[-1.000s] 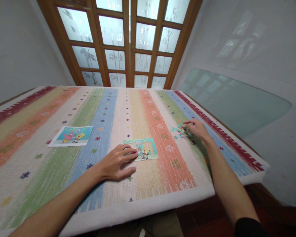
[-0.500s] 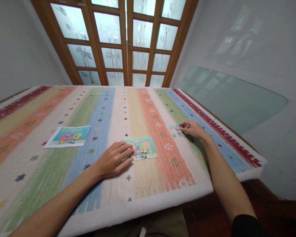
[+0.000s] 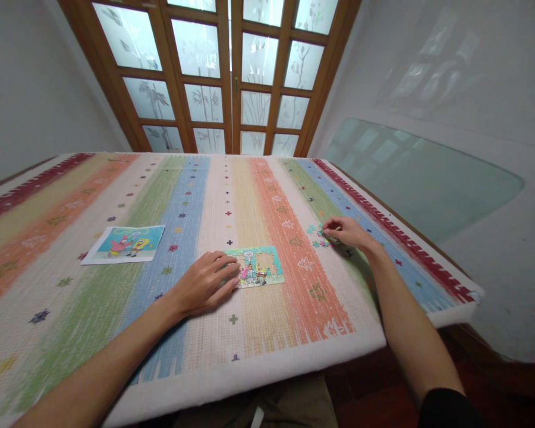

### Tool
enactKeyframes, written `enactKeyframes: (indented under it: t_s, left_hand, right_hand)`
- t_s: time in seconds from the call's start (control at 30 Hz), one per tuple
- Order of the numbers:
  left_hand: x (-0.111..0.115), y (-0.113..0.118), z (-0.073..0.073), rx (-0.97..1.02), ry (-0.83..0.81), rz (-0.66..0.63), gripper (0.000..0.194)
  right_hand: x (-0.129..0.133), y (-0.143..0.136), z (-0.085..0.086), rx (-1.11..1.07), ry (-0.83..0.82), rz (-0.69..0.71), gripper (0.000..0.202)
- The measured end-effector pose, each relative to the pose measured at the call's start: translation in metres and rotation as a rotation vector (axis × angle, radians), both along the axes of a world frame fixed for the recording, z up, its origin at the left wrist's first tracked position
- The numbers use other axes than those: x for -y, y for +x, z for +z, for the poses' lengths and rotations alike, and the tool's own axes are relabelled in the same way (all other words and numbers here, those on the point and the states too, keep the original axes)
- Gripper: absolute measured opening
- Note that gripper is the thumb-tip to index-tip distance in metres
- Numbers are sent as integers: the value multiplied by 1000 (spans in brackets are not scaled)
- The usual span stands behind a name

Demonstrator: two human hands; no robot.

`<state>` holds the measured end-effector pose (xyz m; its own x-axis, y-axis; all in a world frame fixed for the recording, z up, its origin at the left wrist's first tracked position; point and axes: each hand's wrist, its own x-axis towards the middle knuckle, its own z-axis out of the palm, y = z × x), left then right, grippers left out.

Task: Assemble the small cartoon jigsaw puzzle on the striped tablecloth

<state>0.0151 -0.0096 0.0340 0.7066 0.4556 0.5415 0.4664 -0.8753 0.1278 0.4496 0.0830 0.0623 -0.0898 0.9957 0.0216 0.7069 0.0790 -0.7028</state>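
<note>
A partly filled jigsaw puzzle (image 3: 267, 274) with cartoon figures lies flat on the table, with bare tan patches in its picture. My left hand (image 3: 211, 280) rests palm down over its left edge, fingers stretched out and slightly bent, covering that side. To the right is a small cluster of loose jigsaw pieces (image 3: 316, 236), mostly turquoise with some pink. My right hand (image 3: 344, 230) is over the cluster's right side, with thumb and forefinger pinched at a jigsaw piece that the fingertips mostly hide.
A printed reference picture (image 3: 134, 244) of cartoon figures lies to the left. A striped, patterned cloth (image 3: 156, 333) covers the table up to its near edge. Beyond the table stand wooden doors with glass panes (image 3: 200, 107); a glass panel (image 3: 410, 172) is by the right wall.
My right fingers have shifted slightly among the loose pieces and are drawn closer together. My left hand has slid a little left, uncovering slightly more of the puzzle.
</note>
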Motion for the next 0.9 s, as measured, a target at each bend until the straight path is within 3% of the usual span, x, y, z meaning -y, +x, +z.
enactKeyframes:
  t_s: [0.17, 0.37, 0.47, 0.67, 0.9]
  left_hand:
    - [-2, -4, -2, 17, -14, 23, 25]
    - [-3, -7, 1, 16, -85, 53, 29]
    - [-3, -7, 3, -6, -125, 64, 23]
    - [-3, -5, 4, -62, -102, 92, 22]
    - [-2, -5, 4, -76, -82, 71, 22]
  right_hand:
    - [8, -37, 7, -122, 48, 104, 27]
    - [34, -126, 3, -215, -6, 533, 15]
    - [49, -167, 0, -180, 15, 663, 12]
    - [58, -205, -8, -180, -53, 684, 13]
    - [59, -212, -17, -56, 104, 658, 8]
